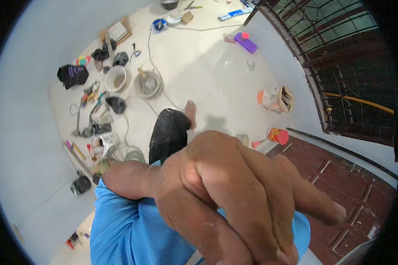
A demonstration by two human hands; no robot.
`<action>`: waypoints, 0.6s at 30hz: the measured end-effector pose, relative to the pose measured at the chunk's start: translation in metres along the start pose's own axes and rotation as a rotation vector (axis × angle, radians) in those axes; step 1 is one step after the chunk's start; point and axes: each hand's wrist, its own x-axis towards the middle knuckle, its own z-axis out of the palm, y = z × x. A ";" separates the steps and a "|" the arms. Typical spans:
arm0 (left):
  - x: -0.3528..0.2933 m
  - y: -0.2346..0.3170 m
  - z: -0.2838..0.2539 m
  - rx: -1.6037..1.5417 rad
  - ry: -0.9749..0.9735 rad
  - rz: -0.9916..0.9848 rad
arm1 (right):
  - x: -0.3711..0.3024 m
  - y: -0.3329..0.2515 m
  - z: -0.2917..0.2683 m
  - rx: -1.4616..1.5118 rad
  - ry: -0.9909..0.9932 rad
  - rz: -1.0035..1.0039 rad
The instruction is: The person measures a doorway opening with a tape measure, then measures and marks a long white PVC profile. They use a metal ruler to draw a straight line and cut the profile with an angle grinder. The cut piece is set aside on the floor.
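how far along you are is hard to judge: no piece shows under work in your hands, so i cannot tell what is finished and what is left. material sits in the white bucket (108, 84) and the grey bucket (136, 84), which has a handled tool standing in it, and loose tools (93, 90) lie along the left edge of the floor (203, 79).

your left hand (225, 185) is raised close before the view, back of the hand uppermost. its fingers are partly bent and bunched, with one reaching out to the right; the palm side is hidden, so i cannot tell whether you have hold of anything. i cannot make out your right hand, so its state is unknown too.

the nearest thing, your blue shirt (132, 229), is just below and behind that hand. it looks bright, finely textured and creased on the left, with the hand covering much of its front.

past it, your dark trouser leg (170, 132) ends in a bare foot on the floor. a jar with a red lid (276, 136) stands near the floor's right edge, beside a dark red panel (314, 176).
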 end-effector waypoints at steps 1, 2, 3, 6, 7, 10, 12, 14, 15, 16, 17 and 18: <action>0.017 0.002 -0.016 0.025 -0.091 -0.106 | 0.006 -0.006 0.020 0.057 -0.009 0.091; 0.035 0.004 -0.034 0.023 -0.174 -0.240 | 0.008 -0.001 0.036 0.120 0.008 0.201; 0.074 0.005 -0.050 0.029 -0.219 -0.285 | 0.047 0.003 0.056 0.176 -0.030 0.225; 0.187 0.057 -0.133 0.488 -0.236 -0.618 | 0.081 0.038 -0.005 0.379 -0.174 0.497; 0.218 0.061 -0.175 0.618 -0.185 -0.796 | 0.098 0.046 -0.018 0.431 -0.208 0.583; 0.260 0.040 -0.295 0.800 -0.111 -1.148 | 0.160 0.018 -0.007 0.267 -0.346 0.696; 0.302 0.055 -0.339 1.051 -0.123 -1.214 | 0.207 -0.025 -0.036 0.757 -0.655 0.786; 0.320 0.064 -0.375 1.436 -0.226 -1.083 | 0.275 -0.136 0.019 0.144 -0.525 0.451; 0.332 0.072 -0.398 1.589 -0.256 -1.027 | 0.301 -0.215 0.030 -0.181 -0.425 0.384; 0.341 0.081 -0.422 1.669 -0.291 -0.985 | 0.307 -0.286 0.031 0.191 -0.226 0.471; 0.354 0.090 -0.440 1.740 -0.342 -0.936 | 0.318 -0.347 0.030 0.226 -0.126 0.487; 0.374 0.096 -0.453 1.732 -0.279 -1.062 | 0.331 -0.374 0.028 0.235 -0.095 0.485</action>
